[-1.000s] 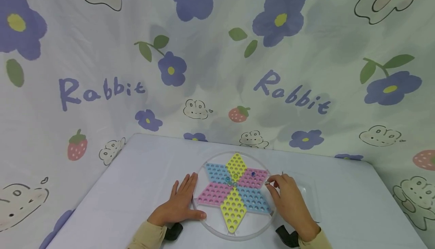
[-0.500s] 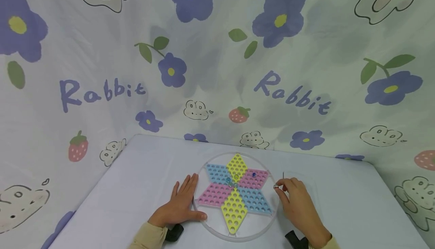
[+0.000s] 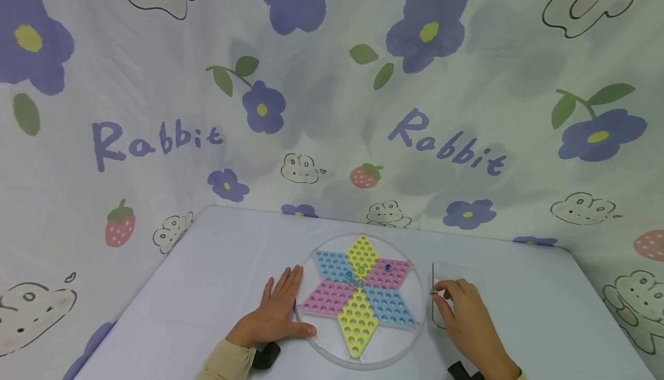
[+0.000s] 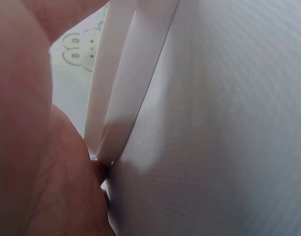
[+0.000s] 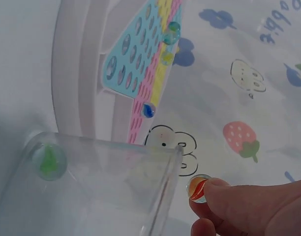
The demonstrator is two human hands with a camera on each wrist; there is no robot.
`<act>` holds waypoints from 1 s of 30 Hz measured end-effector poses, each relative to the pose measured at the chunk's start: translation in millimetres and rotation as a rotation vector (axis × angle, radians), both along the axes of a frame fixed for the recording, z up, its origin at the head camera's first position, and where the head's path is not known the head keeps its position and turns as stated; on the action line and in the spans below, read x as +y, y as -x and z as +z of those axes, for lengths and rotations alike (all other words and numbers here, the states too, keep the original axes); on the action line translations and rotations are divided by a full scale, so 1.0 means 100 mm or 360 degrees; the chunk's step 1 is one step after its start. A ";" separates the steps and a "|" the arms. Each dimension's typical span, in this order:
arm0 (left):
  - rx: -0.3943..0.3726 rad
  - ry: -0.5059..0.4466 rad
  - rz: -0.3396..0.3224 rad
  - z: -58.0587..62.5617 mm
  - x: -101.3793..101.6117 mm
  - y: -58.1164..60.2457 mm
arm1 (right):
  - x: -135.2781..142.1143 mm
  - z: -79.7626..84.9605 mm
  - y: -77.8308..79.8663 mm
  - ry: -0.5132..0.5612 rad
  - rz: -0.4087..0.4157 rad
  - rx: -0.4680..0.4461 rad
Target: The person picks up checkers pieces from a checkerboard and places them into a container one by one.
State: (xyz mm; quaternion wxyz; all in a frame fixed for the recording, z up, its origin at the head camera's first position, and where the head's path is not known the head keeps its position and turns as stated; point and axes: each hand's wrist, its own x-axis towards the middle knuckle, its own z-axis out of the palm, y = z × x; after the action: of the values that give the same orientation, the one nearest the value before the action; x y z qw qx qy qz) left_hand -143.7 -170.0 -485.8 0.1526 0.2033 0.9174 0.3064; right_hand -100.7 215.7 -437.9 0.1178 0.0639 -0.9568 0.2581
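My right hand (image 3: 469, 316) pinches a clear marble with an orange and red swirl (image 5: 196, 189) between thumb and fingertips, beside the rim of a clear plastic box (image 5: 111, 142). Inside that box lies a marble with a green swirl (image 5: 48, 161). Left of the box is a round white Chinese checkers board (image 3: 384, 362) bearing a pink, yellow and blue star. Several marbles sit near the star's centre, and a blue one (image 3: 388, 267) sits on the upper right pink point. With straight fingers, my left hand (image 3: 275, 313) rests against the board's left rim.
A white-covered table (image 3: 218, 259) carries the board and box. Behind it hangs a pale cloth (image 3: 332, 115) printed with flowers, rabbits and strawberries. Dark wrist-worn devices show at both wrists, one of them the left device (image 3: 266, 357).
The right hand has moved right with its marble, from the board's right edge to the box's left side. The left hand and the marbles on the board have stayed in place.
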 end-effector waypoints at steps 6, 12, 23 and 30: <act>0.0018 0.0006 -0.0015 0.01 0.00 0.01 | 0.04 -0.04 -0.04 0.0000 -0.0009 -0.0027; 0.0025 0.0022 -0.0016 0.02 0.00 0.00 | 0.09 -0.06 -0.06 -0.0019 -0.0017 -0.0008; -0.0013 -0.0015 -0.0006 0.02 0.00 0.00 | 0.14 -0.11 -0.07 -0.0029 -0.0034 -0.0132; -0.0031 0.0000 0.0009 0.01 0.00 0.00 | 0.16 -0.13 -0.06 -0.0026 -0.0017 -0.0275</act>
State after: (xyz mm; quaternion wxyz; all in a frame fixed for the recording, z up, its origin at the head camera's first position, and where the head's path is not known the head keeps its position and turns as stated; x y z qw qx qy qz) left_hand -143.9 -169.7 -484.7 0.1608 0.1978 0.9163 0.3089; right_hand -94.2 232.0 -450.7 0.0356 0.0373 -0.9657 0.2544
